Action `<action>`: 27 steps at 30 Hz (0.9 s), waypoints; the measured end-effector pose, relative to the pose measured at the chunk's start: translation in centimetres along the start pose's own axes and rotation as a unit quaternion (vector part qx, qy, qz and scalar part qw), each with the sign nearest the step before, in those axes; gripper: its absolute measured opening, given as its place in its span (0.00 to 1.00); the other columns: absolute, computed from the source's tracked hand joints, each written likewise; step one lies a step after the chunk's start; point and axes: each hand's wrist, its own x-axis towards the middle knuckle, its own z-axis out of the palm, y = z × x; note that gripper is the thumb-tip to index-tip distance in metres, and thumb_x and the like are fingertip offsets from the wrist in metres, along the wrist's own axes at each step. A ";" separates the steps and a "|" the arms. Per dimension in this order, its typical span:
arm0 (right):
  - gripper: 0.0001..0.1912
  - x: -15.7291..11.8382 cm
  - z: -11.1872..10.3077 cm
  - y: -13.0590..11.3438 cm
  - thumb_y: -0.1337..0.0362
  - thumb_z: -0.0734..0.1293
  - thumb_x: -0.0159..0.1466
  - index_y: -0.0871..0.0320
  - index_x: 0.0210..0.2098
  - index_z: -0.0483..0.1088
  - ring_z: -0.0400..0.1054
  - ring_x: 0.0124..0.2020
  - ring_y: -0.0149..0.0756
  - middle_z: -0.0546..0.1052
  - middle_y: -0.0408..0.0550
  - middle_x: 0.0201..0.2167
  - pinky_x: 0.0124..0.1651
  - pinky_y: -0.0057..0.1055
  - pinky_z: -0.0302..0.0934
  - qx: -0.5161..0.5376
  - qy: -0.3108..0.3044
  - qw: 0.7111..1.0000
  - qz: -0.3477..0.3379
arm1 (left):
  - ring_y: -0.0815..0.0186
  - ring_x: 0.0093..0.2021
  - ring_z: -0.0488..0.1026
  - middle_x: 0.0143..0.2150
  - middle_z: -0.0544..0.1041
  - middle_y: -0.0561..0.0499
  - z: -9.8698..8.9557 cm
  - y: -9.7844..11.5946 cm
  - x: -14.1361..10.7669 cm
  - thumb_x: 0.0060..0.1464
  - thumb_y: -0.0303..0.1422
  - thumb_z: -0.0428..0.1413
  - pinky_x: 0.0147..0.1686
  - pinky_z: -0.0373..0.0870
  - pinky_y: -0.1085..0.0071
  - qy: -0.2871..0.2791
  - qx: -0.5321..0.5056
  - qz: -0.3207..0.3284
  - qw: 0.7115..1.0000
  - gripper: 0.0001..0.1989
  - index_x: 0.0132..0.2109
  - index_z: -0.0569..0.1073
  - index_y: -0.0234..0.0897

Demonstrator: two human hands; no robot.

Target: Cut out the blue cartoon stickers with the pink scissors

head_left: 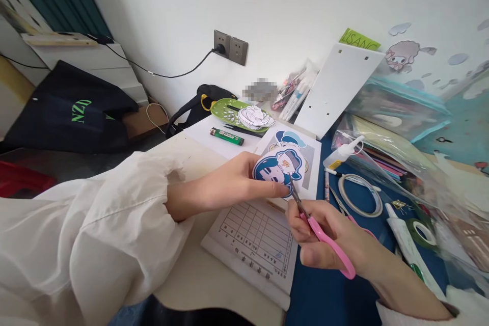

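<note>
My left hand [233,178] pinches a paper cutout [273,167] of a cartoon head with blue hair and a cap, its thumb lying along the lower edge. In my right hand [332,234] is a pair of scissors [324,237] with pink handles. The narrow blades point up and left and meet the right edge of the cutout; whether they are parted is hard to make out. Beneath the cutout lies a printed sheet [315,153] with a grey panel and another blue cartoon figure [292,138]. A ruled form pad [252,244] rests below both hands.
A green lighter [226,136] and a green oval tray [225,110] holding a white cutout [255,117] lie farther back. To the right are a tape roll [359,195], a glue bottle [344,153], a white tube [412,249] and clear pouches [405,107]. A white panel [336,89] leans behind.
</note>
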 end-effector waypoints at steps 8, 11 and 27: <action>0.21 0.2 0.4 0.3 0.58 0.73 0.54 0.55 0.25 0.53 0.41 0.19 0.24 0.50 0.34 0.21 0.20 0.26 0.40 -0.031 0.009 0.999 -0.010 | 0.68 0.29 0.75 0.29 0.80 0.55 0.2 -0.3 -0.4 0.48 0.30 0.60 0.31 0.70 0.76 0.013 -0.036 -0.023 0.999 0.02 0.29 0.78 0.38; 0.21 0.1 0.4 0.3 0.57 0.71 0.56 0.55 0.25 0.52 0.42 0.19 0.25 0.50 0.34 0.21 0.20 0.27 0.40 -0.058 0.009 0.998 -0.018 | 0.67 0.30 0.75 0.29 0.80 0.54 0.2 -0.4 -0.3 0.47 0.29 0.61 0.33 0.71 0.75 0.014 -0.037 -0.023 0.999 0.02 0.29 0.79 0.38; 0.19 -0.2 0.4 0.6 0.63 0.69 0.56 0.55 0.25 0.51 0.42 0.21 0.26 0.50 0.35 0.21 0.22 0.26 0.42 -0.080 -0.007 0.997 -0.019 | 0.71 0.27 0.72 0.25 0.77 0.55 0.1 0.5 -0.5 0.47 0.30 0.61 0.29 0.68 0.78 -0.003 -0.004 -0.063 0.998 0.05 0.26 0.77 0.34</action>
